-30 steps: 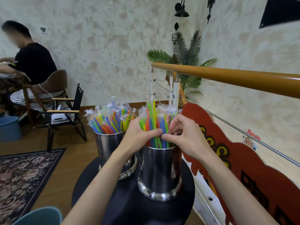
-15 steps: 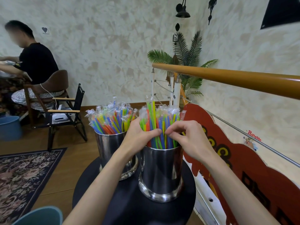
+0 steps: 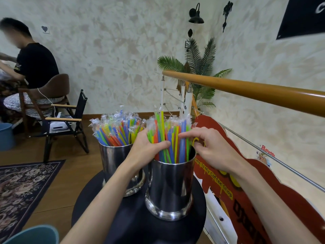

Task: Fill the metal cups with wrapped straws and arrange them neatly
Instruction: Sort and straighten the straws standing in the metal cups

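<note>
At the middle of the frame, both metal cups stand full on the dark round surface [image 3: 133, 224]. Your left hand [image 3: 149, 147] curls round the straws [image 3: 168, 136] in the nearer cup [image 3: 169, 189]; your right hand [image 3: 209, 147] pinches a few beside it. The farther cup [image 3: 112, 161] looks untidy, so judging by that, only neatening remains
</note>
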Demonstrator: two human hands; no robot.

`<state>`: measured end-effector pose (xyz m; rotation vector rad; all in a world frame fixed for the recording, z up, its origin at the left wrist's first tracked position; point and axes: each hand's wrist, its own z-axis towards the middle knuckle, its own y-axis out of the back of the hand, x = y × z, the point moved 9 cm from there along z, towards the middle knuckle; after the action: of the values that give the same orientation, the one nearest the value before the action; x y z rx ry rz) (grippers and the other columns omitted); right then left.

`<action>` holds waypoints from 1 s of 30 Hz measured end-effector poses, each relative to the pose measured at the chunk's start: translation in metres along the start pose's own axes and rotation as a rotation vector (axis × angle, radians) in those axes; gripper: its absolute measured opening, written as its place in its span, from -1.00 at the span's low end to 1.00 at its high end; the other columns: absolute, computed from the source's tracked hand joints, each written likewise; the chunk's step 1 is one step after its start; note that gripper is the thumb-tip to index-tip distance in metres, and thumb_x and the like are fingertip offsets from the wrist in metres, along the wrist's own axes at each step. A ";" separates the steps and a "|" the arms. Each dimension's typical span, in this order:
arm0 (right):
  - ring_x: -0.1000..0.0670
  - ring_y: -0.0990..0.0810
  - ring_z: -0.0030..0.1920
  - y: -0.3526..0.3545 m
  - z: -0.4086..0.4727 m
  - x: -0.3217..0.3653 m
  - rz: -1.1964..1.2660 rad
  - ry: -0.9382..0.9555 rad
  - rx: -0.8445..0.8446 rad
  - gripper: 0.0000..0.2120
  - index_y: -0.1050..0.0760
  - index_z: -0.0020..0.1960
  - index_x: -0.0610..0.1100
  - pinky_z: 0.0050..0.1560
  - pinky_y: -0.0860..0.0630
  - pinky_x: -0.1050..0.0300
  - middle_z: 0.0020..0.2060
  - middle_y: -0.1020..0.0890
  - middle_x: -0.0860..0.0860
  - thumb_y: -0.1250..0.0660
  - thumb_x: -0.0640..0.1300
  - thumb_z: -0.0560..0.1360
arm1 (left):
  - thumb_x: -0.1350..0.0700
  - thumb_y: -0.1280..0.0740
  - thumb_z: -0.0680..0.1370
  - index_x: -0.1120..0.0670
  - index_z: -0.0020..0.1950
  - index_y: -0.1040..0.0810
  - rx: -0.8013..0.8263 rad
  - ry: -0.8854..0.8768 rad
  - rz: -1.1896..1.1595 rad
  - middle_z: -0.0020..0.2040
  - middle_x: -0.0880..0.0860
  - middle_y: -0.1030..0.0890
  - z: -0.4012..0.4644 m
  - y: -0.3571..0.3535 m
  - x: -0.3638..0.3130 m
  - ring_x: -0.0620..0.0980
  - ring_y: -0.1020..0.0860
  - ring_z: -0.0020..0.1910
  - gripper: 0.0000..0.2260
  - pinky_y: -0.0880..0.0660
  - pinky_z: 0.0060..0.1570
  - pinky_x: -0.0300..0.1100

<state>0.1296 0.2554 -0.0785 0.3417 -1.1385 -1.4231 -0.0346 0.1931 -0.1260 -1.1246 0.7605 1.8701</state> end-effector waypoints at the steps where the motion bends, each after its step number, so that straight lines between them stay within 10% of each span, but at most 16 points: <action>1: 0.30 -0.42 0.10 0.003 0.002 0.002 -0.051 0.014 -0.015 -0.51 -0.63 0.28 0.04 0.19 -0.35 0.39 0.11 -0.54 0.23 -0.27 -0.43 0.53 | 0.24 -0.52 0.48 -0.04 0.13 -0.61 0.001 0.002 -0.002 -0.02 -0.12 -0.74 0.000 0.000 0.000 -0.09 -0.72 -0.04 -0.71 -0.62 -0.14 -0.29; 16: -0.08 -0.50 -0.09 0.074 0.036 0.057 -0.285 0.344 -0.482 -0.74 -0.71 0.03 -0.18 -0.05 -0.40 0.12 -0.16 -0.64 -0.09 -0.49 -0.42 0.40 | 0.24 -0.52 0.49 -0.09 0.09 -0.59 0.026 -0.002 -0.001 -0.04 -0.17 -0.73 -0.003 -0.002 -0.003 -0.16 -0.71 -0.05 -0.71 -0.59 -0.15 -0.34; 21: 0.19 -0.48 -0.22 0.080 0.030 0.049 -0.088 0.286 -0.554 -0.83 -0.69 0.04 -0.16 -0.11 -0.40 0.41 -0.17 -0.60 0.02 -0.45 -0.33 0.49 | 0.22 -0.51 0.50 -0.04 0.14 -0.61 0.029 -0.026 0.054 -0.03 -0.12 -0.72 -0.002 -0.002 -0.003 -0.15 -0.69 -0.04 -0.73 -0.61 -0.06 -0.29; 24: 0.09 -0.61 -0.26 0.072 0.023 0.041 0.037 0.190 -0.531 -0.95 -0.66 -0.03 -0.05 -0.18 -0.51 0.22 -0.27 -0.66 0.03 -0.42 -0.16 0.57 | 0.20 -0.52 0.49 -0.07 0.14 -0.60 0.025 0.021 0.013 0.00 -0.13 -0.73 -0.001 -0.001 0.002 -0.12 -0.71 -0.02 -0.71 -0.62 -0.12 -0.29; 27: -0.03 -0.62 -0.32 0.052 0.017 0.025 0.133 0.032 -0.436 -0.72 -0.64 -0.26 -0.07 -0.15 -0.55 -0.02 -0.37 -0.67 0.02 -0.37 -0.03 0.60 | 0.20 -0.52 0.49 -0.08 0.15 -0.58 0.029 0.025 -0.002 0.01 -0.15 -0.72 -0.002 -0.001 0.002 -0.13 -0.70 0.00 -0.70 -0.61 -0.11 -0.31; 30: 0.10 -0.49 -0.48 0.023 0.008 0.010 0.266 -0.105 -0.309 -0.61 -0.58 -0.38 -0.06 -0.35 -0.44 0.28 -0.46 -0.63 0.08 -0.37 0.05 0.59 | 0.22 -0.52 0.49 -0.04 0.16 -0.60 0.019 0.014 -0.004 0.01 -0.10 -0.73 -0.002 -0.001 0.001 -0.10 -0.71 0.00 -0.70 -0.61 -0.10 -0.30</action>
<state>0.1348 0.2552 -0.0526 -0.1009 -0.9861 -1.3643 -0.0334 0.1927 -0.1282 -1.1277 0.7815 1.8501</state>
